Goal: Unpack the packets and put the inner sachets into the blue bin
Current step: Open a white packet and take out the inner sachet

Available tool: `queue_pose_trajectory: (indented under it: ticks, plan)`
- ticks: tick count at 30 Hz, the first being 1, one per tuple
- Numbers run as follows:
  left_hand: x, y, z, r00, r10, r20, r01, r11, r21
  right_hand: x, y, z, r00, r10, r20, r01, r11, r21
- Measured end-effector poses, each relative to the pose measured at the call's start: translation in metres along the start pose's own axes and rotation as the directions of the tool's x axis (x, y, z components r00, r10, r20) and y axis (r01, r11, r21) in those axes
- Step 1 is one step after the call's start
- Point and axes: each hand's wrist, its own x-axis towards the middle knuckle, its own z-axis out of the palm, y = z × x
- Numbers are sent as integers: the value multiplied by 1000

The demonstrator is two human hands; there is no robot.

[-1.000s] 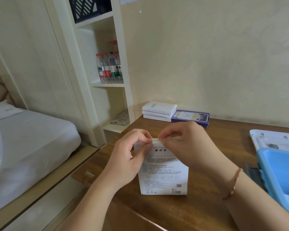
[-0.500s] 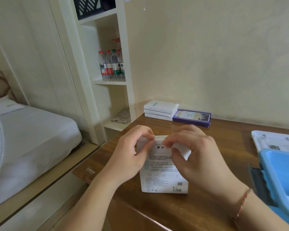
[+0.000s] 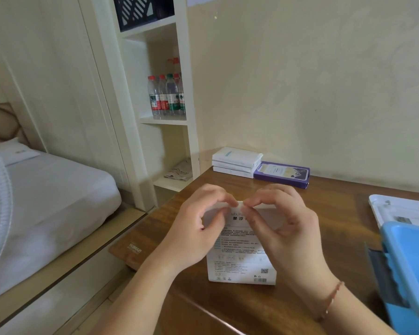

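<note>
The packet [image 3: 242,247] stands upright on the desk [image 3: 324,197], left of the blue bin [image 3: 411,257]. The left hand [image 3: 198,228] and right hand [image 3: 283,228] each pinch its top edge with curled fingers. It appears unopened, and no sachet is visible. Count: one packet in hand; three white packets [image 3: 236,162] stacked beyond it; one purple box [image 3: 282,174] beside the stack.

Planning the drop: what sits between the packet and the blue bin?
Nothing visible does. Both hands pinch the packet at its top edge; bare wooden table runs from it to the blue bin at right.
</note>
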Motion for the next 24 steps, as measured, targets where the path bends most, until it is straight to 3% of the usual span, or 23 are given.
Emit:
queue_pose_trajectory:
  ticks: [4,8,13,16,20,22,24]
  plan:
    - [-1,-1,2,1000,11,7,-11,1000,-15,-3,-1,0,998,-69,1,69,997,30]
    - [-1,-8,4,999,33,-6,-33,999,5,-14,10,2,942,-317,112,335,906,-258]
    - [-2,-8,10,995,66,-76,-68,998,-16,-19,25,-2,881,-425,210,471,739,-481]
    - [0,-6,13,994,1,-105,-9,997,-76,-28,26,-2,863,-439,251,504,701,-504]
    - [3,-6,18,985,-36,-168,37,999,1,-47,31,-6,874,-356,332,486,682,-547]
    - [5,-9,15,971,31,-238,-9,996,91,-53,29,-6,888,-279,365,450,693,-564]
    - [7,-14,11,943,172,-284,-88,954,287,-56,21,-8,909,-212,360,390,740,-548]
